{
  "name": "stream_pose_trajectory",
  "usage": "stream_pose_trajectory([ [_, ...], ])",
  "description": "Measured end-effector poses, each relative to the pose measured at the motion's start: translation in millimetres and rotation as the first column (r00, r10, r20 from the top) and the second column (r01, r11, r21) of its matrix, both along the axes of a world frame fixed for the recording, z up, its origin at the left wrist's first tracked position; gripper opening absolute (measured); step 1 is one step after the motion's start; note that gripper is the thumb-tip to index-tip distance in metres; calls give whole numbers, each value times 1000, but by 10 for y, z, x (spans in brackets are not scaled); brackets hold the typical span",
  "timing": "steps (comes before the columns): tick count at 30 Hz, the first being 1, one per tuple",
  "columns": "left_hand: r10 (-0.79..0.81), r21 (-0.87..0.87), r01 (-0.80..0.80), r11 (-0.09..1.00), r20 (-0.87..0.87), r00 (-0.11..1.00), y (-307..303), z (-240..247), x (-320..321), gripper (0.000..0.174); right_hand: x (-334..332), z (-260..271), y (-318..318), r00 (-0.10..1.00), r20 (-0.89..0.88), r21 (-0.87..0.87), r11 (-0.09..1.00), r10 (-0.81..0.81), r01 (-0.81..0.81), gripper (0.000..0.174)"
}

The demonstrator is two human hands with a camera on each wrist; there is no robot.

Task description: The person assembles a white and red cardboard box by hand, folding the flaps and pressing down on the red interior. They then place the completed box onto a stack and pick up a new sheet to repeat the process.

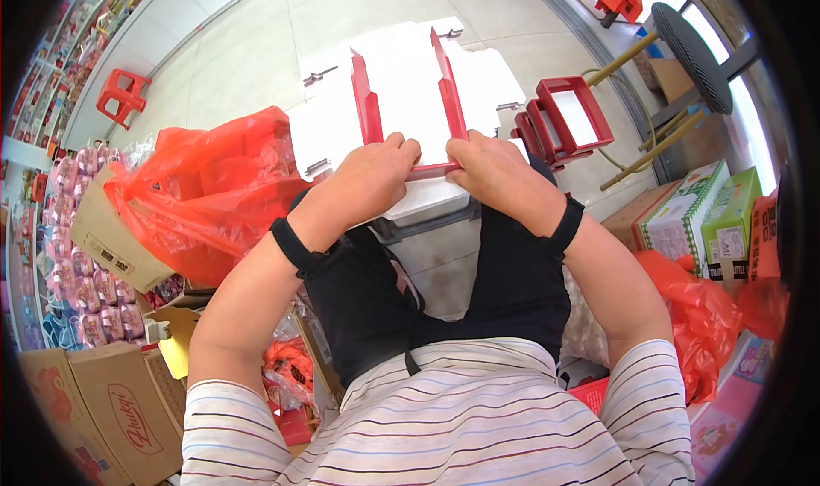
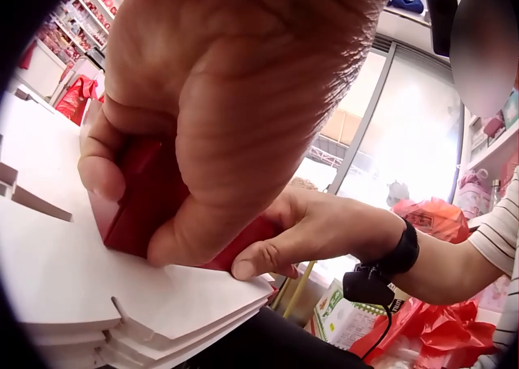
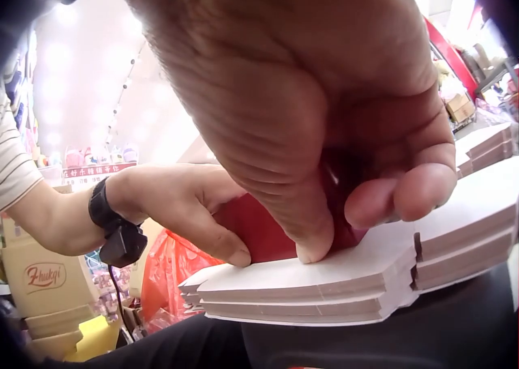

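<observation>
A stack of white die-cut cardboard sheets (image 1: pixel 320 131) lies in front of the person's knees. The top one is a partly folded cardboard box (image 1: pixel 367 110), white inside, with two long red side walls standing up. At its near left corner the left hand (image 1: pixel 371 178) pinches the red cardboard between thumb and fingers. The right hand (image 1: pixel 500 174) pinches the near right corner the same way. Between them the short red near wall (image 3: pixel 258 231) stands raised, partly hidden by the hands in both wrist views.
Several red boxes (image 1: pixel 581 114) with white insides stand to the right, near a round stool (image 1: pixel 692 57). A bulging red plastic bag (image 1: pixel 213 187) sits at the left. Brown cartons (image 1: pixel 124 409) fill the lower left, and a green box (image 1: pixel 733 217) stands at right.
</observation>
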State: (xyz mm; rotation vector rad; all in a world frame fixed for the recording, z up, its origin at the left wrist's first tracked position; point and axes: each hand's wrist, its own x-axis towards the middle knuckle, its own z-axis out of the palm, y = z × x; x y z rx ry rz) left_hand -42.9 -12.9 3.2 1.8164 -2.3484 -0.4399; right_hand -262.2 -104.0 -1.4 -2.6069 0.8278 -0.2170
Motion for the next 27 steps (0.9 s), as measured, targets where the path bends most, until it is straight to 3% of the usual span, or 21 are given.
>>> stream_pose_trajectory([
  [23,25,165,-26,986,7,1000,-2,240,24,36,80,-76,-56,995,-96,-5,1000,23,-24,19],
  [26,42,-214,-37,976,19,999,-56,431,55,40,154,-124,128,997,-54,56,997,-53,56,25],
  [27,94,-304,-74,950,53,994,-126,432,21,48,160,-138,187,1000,-31,77,997,-1,4,33],
])
